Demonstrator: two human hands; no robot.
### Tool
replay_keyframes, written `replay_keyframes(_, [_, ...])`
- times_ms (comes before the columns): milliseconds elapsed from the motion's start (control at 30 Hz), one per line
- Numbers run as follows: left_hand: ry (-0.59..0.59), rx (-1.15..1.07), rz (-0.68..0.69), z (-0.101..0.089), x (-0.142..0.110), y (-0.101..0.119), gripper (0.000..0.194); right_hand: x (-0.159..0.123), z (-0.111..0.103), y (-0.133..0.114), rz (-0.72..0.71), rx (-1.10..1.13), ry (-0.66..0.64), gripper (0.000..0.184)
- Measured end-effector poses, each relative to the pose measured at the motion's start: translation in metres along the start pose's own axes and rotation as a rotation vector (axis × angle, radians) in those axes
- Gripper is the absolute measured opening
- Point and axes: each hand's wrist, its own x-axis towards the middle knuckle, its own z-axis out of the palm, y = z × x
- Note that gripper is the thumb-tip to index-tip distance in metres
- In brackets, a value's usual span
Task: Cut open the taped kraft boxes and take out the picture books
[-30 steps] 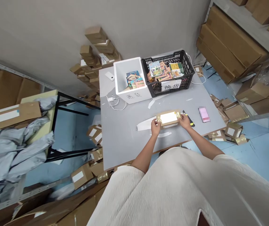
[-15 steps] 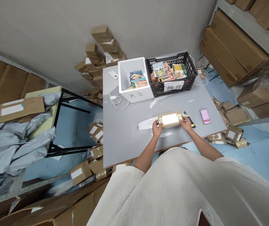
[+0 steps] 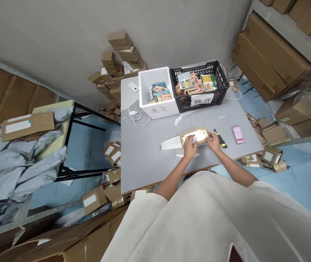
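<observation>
A small flat cardboard parcel (image 3: 197, 133) with a white label and shiny tape lies on the grey table (image 3: 150, 160) in front of me. My left hand (image 3: 190, 146) rests on top of its near left part, fingers laid over the label. My right hand (image 3: 213, 141) holds the parcel's right end with curled fingers. A black and yellow utility knife (image 3: 221, 139) lies just right of my right hand.
A white foam box (image 3: 158, 107) and a black crate (image 3: 217, 92) with books stand at the table's back. A pink item (image 3: 238, 134), white paper strip (image 3: 170, 144), charger cable (image 3: 136, 116) lie on the table. Cardboard parcels litter the floor; shelves with boxes at right.
My left hand has moved from the parcel's left end onto its top. The parcel has shifted slightly. The view has drifted a little.
</observation>
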Motion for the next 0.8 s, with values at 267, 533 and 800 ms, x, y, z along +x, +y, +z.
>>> replay_keyframes(267, [0.24, 0.068, -0.118, -0.027, 0.009, 0.011, 0.04, -0.01, 0.038, -0.055, -0.18, 0.188, -0.272, 0.042])
replay_keyframes(533, [0.335, 0.018, -0.139, -0.076, -0.007, -0.003, 0.049, -0.006, 0.061, -0.04, 0.065, 0.104, -0.239, 0.054])
replay_keyframes(800, [0.229, -0.097, -0.127, -0.062, 0.003, -0.002, 0.055, 0.0, 0.035, -0.053, -0.029, 0.066, -0.143, 0.054])
